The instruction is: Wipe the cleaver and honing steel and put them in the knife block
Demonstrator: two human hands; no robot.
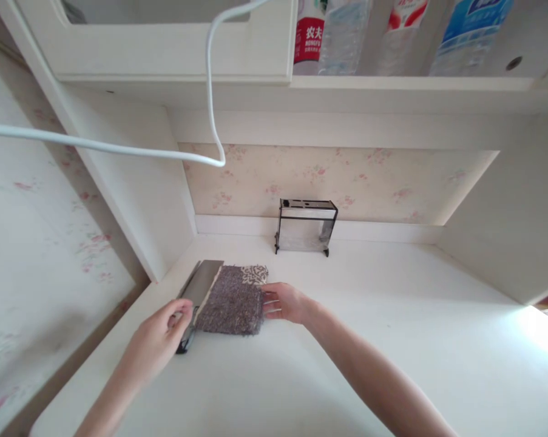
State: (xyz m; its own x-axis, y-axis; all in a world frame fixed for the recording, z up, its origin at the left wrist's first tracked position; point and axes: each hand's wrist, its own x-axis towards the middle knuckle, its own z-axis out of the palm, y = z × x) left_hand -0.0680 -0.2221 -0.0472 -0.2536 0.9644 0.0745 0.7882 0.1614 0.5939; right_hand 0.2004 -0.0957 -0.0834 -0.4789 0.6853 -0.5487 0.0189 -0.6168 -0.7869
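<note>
A piece of shaggy grey-purple carpet with a white patterned corner lies on the white counter. Along its left side is a flat grey panel with a dark part at its near end. My left hand is closed, thumb and forefinger pinched together at the panel's left edge. At the carpet's right edge, my right hand has its fingers stretched out and apart, with the fingertips touching the pile. Whether any fingertips reach under the carpet, I cannot tell.
A black-framed holder with clear sides stands near the back wall. Overhead, a white cabinet holds several plastic bottles. A white cable hangs across the upper left. Side panels bound the counter.
</note>
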